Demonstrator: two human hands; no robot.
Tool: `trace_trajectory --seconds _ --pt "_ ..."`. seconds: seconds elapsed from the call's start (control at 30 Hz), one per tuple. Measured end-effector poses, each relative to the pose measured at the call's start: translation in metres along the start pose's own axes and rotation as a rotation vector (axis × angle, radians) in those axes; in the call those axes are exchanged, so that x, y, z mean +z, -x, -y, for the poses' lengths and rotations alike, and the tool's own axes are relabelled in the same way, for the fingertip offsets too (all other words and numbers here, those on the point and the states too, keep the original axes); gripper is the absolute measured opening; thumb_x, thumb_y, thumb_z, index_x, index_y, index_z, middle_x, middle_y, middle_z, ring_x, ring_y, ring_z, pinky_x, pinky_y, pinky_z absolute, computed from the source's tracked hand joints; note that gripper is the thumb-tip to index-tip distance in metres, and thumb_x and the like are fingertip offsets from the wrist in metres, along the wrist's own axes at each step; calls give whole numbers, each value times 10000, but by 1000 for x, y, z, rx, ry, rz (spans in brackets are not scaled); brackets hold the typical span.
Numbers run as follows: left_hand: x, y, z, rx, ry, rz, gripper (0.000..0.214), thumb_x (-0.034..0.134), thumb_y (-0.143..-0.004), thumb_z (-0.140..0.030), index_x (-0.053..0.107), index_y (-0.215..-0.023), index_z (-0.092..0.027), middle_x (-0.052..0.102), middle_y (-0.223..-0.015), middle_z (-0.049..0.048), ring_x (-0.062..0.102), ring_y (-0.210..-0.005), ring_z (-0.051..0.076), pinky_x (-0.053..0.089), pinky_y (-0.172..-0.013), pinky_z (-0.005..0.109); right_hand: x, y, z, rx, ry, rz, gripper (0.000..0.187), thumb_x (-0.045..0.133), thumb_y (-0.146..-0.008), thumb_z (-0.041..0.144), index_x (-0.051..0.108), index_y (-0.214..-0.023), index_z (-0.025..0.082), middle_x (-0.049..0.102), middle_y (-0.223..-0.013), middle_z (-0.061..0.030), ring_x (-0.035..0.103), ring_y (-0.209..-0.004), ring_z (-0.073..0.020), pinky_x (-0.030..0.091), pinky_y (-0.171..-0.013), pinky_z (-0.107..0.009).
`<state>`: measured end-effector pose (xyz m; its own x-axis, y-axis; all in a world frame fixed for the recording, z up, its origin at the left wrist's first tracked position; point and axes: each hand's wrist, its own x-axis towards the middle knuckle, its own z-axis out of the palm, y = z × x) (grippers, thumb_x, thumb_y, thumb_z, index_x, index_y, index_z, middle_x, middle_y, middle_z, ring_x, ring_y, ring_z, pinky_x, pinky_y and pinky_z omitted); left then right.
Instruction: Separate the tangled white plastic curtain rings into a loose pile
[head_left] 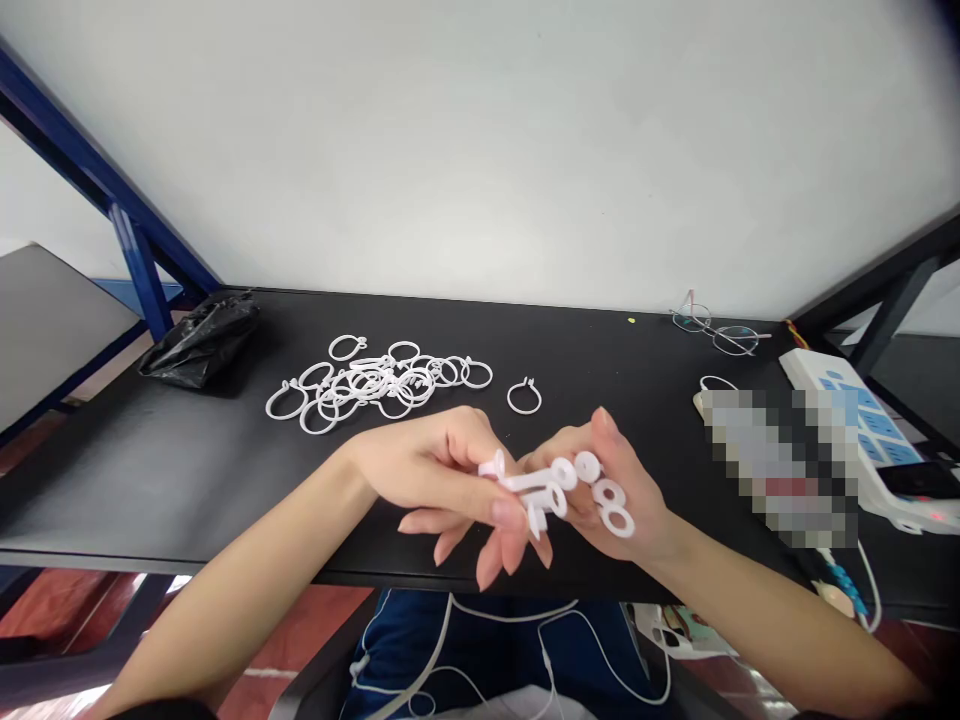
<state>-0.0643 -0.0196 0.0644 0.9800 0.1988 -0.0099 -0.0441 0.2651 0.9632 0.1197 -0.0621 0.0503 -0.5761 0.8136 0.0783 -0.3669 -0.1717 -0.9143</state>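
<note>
Over the front part of the black table, my left hand (431, 470) and my right hand (634, 490) meet. Several small white plastic pieces (564, 474) with round, holed flanges and short stems lie across the two. Thumb and fingers of my left hand pinch some of them near their stems. The others rest in the cupped palm of my right hand, whose thumb points up. Fingers overlap below the pieces, so part of the right hand's grip is hidden. Beyond the hands lies a pile of white open rings (375, 382) with small knobbed ends, and one such ring (524, 397) sits apart.
A black plastic bag (201, 340) is at the table's left. Eyeglasses (712, 330) lie at the back right, near a white power strip (862, 430) and a blurred-out object (780, 470). White cables (450, 660) run over my lap below the table edge (225, 566).
</note>
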Motion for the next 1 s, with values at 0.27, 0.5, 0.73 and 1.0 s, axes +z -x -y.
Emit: trace_trajectory --seconds 0.27,0.5,0.73,1.0 --pt "-9 -5 8 -8 -227 -308 413 522 -911 -507 631 -760 -139 631 -620 26 628 -491 119 524 -537 233 -27 -20 9 5 185 -281 556 465 -864 675 590 -660 174 536 -527 21 483 -406 -93 468 -404 -224" --pt "-20 -3 51 -289 -1331 -869 410 352 -978 -368 588 -712 -163 610 -741 69 620 -682 188 475 -632 288 -86 -39 -8 -260 568 -735 291 630 -816 440 614 -918 168 665 -1048 -61 606 -590 -73 528 -528 -210" --pt "-8 5 47 -253 -1454 -1102 305 431 -916 -281 608 -1147 -189 647 -1073 88 647 -723 178 505 -645 291 -97 -37 -25 -203 648 -733 301 580 -811 433 618 -911 152 664 -972 -83 636 -676 -143 553 -566 -281" --pt "-87 135 58 -283 -1325 -1524 624 401 -887 -585 553 -1302 -144 511 -1403 147 433 -1334 319 306 -1134 488 -71 -34 -45 -56 1268 -460 609 445 -903 578 470 -1362 178 354 -1525 -179 321 -1414 -331 277 -1127 -535"
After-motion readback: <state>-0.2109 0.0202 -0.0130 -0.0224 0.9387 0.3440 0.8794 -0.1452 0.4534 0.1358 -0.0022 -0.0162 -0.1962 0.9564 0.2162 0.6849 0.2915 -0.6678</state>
